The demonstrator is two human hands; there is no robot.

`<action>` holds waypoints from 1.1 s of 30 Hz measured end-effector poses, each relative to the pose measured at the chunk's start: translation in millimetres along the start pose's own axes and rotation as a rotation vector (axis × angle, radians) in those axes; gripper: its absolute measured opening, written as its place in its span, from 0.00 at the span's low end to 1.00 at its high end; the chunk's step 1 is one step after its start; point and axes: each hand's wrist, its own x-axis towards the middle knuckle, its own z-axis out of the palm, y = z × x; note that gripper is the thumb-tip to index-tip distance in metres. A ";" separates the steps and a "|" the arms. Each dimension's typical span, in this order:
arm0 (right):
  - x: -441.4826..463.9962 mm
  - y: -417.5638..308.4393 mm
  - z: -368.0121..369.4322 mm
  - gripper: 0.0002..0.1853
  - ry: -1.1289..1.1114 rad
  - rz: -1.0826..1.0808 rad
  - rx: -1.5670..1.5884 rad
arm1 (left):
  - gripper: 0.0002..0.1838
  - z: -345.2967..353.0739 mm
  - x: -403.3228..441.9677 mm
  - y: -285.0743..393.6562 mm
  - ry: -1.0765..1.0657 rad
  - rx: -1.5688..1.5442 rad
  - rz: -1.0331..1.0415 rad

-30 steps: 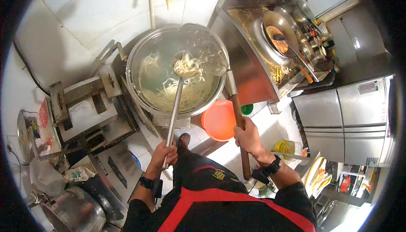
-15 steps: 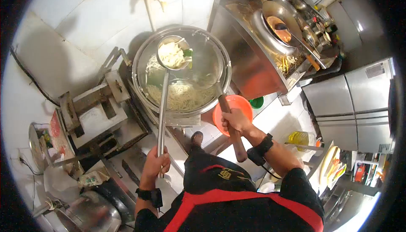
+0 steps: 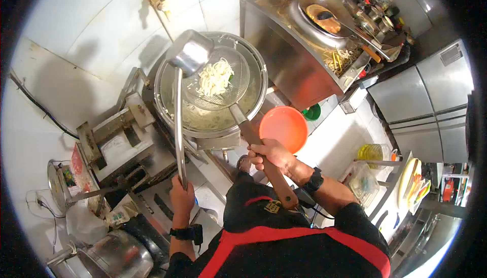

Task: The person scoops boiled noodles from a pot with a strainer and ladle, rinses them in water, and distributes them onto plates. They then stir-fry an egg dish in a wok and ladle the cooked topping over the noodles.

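My left hand [image 3: 182, 196] is closed round the long metal handle of a ladle [image 3: 190, 52], whose deep bowl is tipped over on its side. Below and right of that bowl, a wire-mesh strainer [image 3: 241, 75] carries a heap of pale noodles [image 3: 215, 77] with a bit of green. My right hand [image 3: 272, 155] grips the strainer's wooden handle. Both tools are over a large round metal pot [image 3: 262, 91] of cloudy liquid. Inside the ladle bowl I cannot see.
An orange basin [image 3: 284, 128] and a green container [image 3: 312, 112] stand right of the pot. Farther right, a wok [image 3: 304, 19] with another ladle sits on the stove. A tap [image 3: 158, 0] is on the tiled wall. Metal equipment [image 3: 116, 141] stands at left.
The ladle has turned over, and the noodles it held now lie in the strainer. The strainer has risen from the pot and moved left, beside the ladle.
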 end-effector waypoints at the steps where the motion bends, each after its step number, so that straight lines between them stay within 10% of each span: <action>1: -10.3 0.3 -5.0 0.10 -0.005 -0.008 0.000 | 0.19 3.7 -3.3 4.2 0.052 -0.034 0.049; 6: -72.0 35.0 -69.1 0.08 -0.119 -0.057 0.048 | 0.15 27.1 -24.1 33.2 0.148 -0.213 0.134; 18: -123.3 118.5 -156.2 0.10 0.357 -0.110 0.319 | 0.07 81.5 -76.0 101.6 -0.536 -0.674 -0.113; 33: 227.4 344.3 -412.8 0.10 0.967 0.083 -0.476 | 0.07 149.9 -104.4 63.6 -0.838 -0.130 -0.313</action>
